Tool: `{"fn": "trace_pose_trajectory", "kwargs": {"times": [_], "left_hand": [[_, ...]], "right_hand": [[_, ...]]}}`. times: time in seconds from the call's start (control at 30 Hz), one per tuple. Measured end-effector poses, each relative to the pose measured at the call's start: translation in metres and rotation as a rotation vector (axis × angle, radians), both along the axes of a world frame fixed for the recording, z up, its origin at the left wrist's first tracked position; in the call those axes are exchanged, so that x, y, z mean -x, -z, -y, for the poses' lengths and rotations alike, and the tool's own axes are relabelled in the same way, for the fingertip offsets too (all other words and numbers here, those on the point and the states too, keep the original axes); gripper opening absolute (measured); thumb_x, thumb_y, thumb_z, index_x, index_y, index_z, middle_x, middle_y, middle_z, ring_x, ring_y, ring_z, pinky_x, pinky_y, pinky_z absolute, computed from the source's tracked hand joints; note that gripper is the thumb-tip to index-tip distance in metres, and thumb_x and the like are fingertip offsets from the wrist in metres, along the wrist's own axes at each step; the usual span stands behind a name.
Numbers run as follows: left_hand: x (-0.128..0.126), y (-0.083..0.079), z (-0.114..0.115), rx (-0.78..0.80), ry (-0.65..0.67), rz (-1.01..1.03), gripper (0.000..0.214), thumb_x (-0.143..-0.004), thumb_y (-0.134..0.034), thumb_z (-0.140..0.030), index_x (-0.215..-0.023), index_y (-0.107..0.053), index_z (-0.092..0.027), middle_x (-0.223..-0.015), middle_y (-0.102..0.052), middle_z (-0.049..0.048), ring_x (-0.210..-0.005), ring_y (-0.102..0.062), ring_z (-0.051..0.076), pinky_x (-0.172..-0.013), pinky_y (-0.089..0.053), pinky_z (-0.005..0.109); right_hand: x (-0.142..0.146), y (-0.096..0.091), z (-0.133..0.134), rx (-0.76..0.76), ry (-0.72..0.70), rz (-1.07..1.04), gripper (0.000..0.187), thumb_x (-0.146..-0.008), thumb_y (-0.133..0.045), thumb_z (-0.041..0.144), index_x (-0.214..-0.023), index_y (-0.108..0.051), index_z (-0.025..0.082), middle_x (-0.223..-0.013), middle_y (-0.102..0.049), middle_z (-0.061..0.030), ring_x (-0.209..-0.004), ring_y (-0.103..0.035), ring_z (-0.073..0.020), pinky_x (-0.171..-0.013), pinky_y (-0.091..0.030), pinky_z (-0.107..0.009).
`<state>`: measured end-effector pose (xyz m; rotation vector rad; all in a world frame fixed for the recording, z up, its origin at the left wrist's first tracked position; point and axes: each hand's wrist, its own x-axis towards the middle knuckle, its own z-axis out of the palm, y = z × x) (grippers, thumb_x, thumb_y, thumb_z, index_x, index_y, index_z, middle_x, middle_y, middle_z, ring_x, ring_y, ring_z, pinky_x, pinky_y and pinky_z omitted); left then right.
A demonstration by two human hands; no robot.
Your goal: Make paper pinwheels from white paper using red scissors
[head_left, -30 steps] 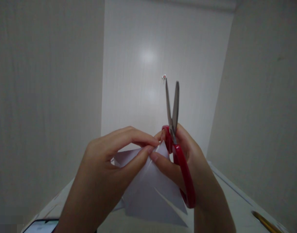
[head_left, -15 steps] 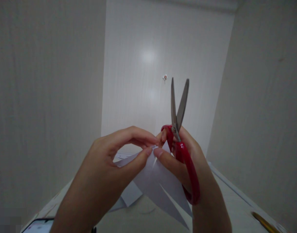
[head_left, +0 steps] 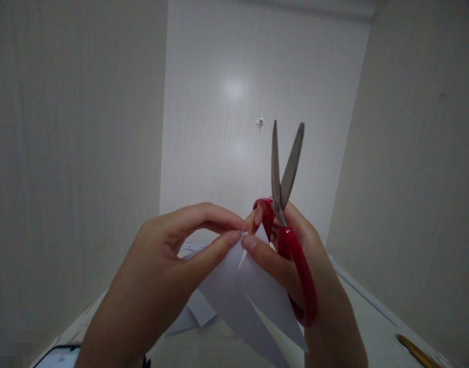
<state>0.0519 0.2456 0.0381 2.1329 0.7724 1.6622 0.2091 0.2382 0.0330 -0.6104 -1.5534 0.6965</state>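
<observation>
Between my two hands hangs a white piece of paper (head_left: 234,296), cut into pointed, petal-like strips with slits between them. My left hand (head_left: 180,255) pinches its upper edge between thumb and fingertips. Right beside that pinch, the thumb and fingers of my right hand (head_left: 291,260) grip the same paper. Red-handled scissors (head_left: 301,271) hang on my right hand, blades pointing up and spread apart, clear of the paper. The fingers behind the paper are partly hidden.
More white paper (head_left: 199,309) lies on the table below my left hand. A phone (head_left: 60,356) rests at the lower left. A yellowish, pen-like stick (head_left: 416,351) is at the lower right. Pale panels (head_left: 219,168) enclose the table at the back and sides.
The scissors' blades have spread slightly wider and shifted a little right. The paper strips have swung a bit, and the gap between them looks wider. Both hands keep their pinch.
</observation>
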Motion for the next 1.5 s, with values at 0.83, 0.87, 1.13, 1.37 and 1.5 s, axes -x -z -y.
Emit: {"fn": "trace_pose_trajectory", "kwargs": {"times": [0.83, 0.87, 1.13, 1.37, 1.5], "left_hand": [[-0.0002, -0.0016, 0.0002, 0.100, 0.082, 0.024, 0.015, -0.080, -0.070, -0.021, -0.070, -0.073, -0.032, -0.072, -0.073, -0.0091, -0.067, -0.067, 0.009, -0.060, -0.051, 0.013], [-0.0004, -0.0016, 0.0006, 0.110, 0.097, 0.026, 0.015, -0.081, -0.069, -0.021, -0.070, -0.073, -0.032, -0.071, -0.073, -0.0090, -0.066, -0.067, 0.009, -0.059, -0.050, 0.013], [0.0006, 0.0015, 0.0003, 0.182, 0.121, 0.062, 0.012, -0.082, -0.068, -0.023, -0.072, -0.072, -0.028, -0.068, -0.074, -0.0059, -0.059, -0.067, 0.010, -0.050, -0.050, 0.014], [0.0014, 0.0016, 0.0006, 0.168, 0.114, 0.058, 0.011, -0.082, -0.067, -0.022, -0.074, -0.072, -0.028, -0.070, -0.074, -0.0048, -0.060, -0.068, 0.011, -0.051, -0.051, 0.015], [0.0015, 0.0005, 0.0018, 0.165, 0.092, 0.043, 0.013, -0.080, -0.067, -0.020, -0.069, -0.072, -0.027, -0.066, -0.073, -0.0046, -0.056, -0.065, 0.010, -0.048, -0.049, 0.015]], "right_hand": [[-0.0011, -0.0036, 0.0050, -0.014, 0.024, 0.076, 0.023, -0.073, -0.068, 0.010, -0.080, -0.052, 0.024, -0.081, -0.061, 0.0048, -0.075, -0.058, -0.0127, -0.070, -0.045, -0.026], [-0.0010, -0.0038, 0.0055, -0.014, 0.021, 0.076, 0.023, -0.073, -0.068, 0.010, -0.080, -0.052, 0.024, -0.082, -0.061, 0.0045, -0.076, -0.058, -0.0131, -0.070, -0.045, -0.026], [-0.0013, -0.0021, 0.0035, -0.017, 0.015, 0.082, 0.023, -0.072, -0.067, 0.010, -0.080, -0.051, 0.024, -0.079, -0.060, 0.0055, -0.074, -0.057, -0.0124, -0.070, -0.044, -0.025], [-0.0019, -0.0011, 0.0027, -0.008, 0.015, 0.074, 0.022, -0.072, -0.065, 0.011, -0.081, -0.050, 0.024, -0.077, -0.059, 0.0057, -0.072, -0.058, -0.0128, -0.067, -0.044, -0.026], [-0.0016, -0.0009, 0.0025, -0.008, 0.014, 0.069, 0.022, -0.072, -0.064, 0.009, -0.080, -0.050, 0.024, -0.077, -0.060, 0.0052, -0.071, -0.058, -0.0129, -0.064, -0.043, -0.025]]}}
